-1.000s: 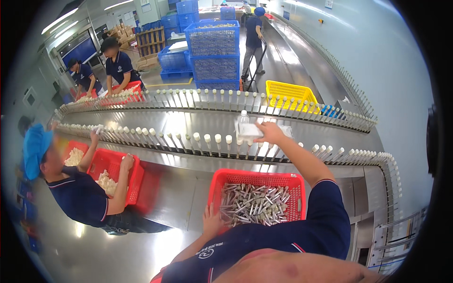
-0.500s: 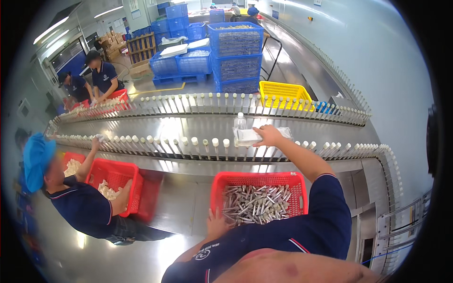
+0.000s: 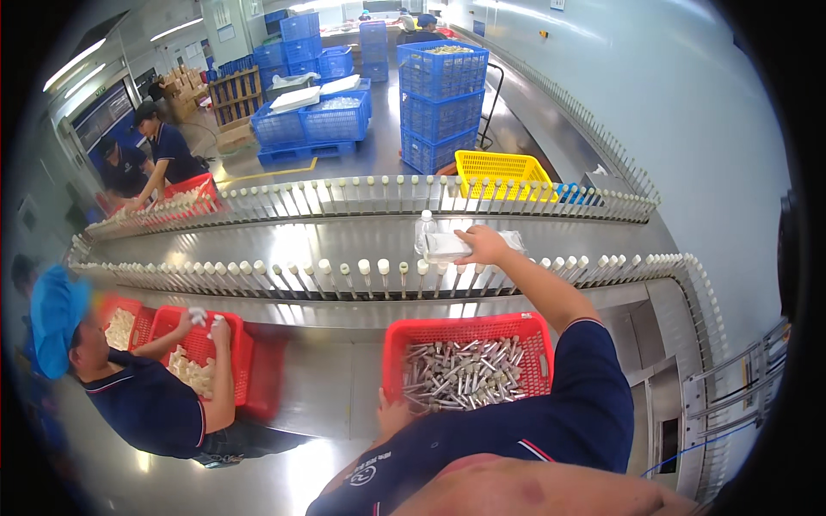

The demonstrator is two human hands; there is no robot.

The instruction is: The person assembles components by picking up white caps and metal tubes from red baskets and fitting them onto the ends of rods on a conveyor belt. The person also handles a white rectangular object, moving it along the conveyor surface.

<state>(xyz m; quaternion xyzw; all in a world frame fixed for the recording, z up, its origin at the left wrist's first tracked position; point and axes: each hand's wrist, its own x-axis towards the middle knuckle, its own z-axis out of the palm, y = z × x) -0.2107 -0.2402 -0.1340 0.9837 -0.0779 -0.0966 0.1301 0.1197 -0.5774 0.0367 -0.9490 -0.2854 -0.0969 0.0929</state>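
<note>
My right hand (image 3: pixel 483 244) is closed over the top of a white packet in clear plastic wrap (image 3: pixel 446 248), which lies on the metal surface between two rows of upright rods. Directly behind the packet's left end stands a clear bottle with a white cap (image 3: pixel 425 232). At the near left corner of a red basket (image 3: pixel 545 361), my left hand (image 3: pixel 393 414) grips the basket's edge, its fingers partly hidden. Many loose metal rods with pale ends (image 3: pixel 465 374) fill this basket.
White-tipped rods (image 3: pixel 364 273) line the near conveyor track, curving away at right. On the left, a co-worker in a blue cap (image 3: pixel 163 396) works over a red basket (image 3: pixel 243 361) of pale pieces. Beyond are a yellow basket (image 3: pixel 508 163) and stacked blue crates (image 3: pixel 440 116).
My right hand stays on the packet, and my left hand has drawn in against the basket edge. The co-worker's hand has come back from the rods, and both hands now hold white pieces.
</note>
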